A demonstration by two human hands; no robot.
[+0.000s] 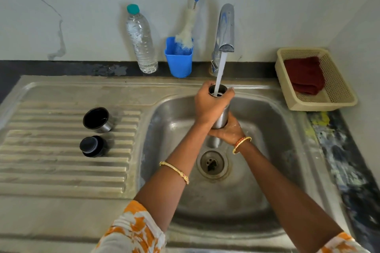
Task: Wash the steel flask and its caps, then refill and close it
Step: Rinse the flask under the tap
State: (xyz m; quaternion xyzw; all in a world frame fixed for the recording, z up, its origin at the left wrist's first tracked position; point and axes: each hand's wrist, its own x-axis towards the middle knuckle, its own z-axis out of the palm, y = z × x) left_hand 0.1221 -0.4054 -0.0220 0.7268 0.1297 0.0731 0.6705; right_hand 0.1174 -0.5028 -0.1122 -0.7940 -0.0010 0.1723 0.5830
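Your left hand [207, 107] has its grip wrapped around the upper part of the steel flask [221, 109], held upright at the centre of the frame over the sink [164, 129], while your right hand [228, 131] has its grip cupped around the base. Water from the tap [225, 26] runs into its open mouth, and the two caps [97, 117] [92, 146] sit on the drainboard at left

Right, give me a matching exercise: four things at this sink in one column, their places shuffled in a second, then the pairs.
Things:
1. steel flask
2. bottle brush
3. red cloth
4. two caps

Places:
A. in the cream basket
B. on the ribbed drainboard
C. under the running tap, gripped by both hands
D. in the blue cup

Pairs: 1-C, 2-D, 3-A, 4-B
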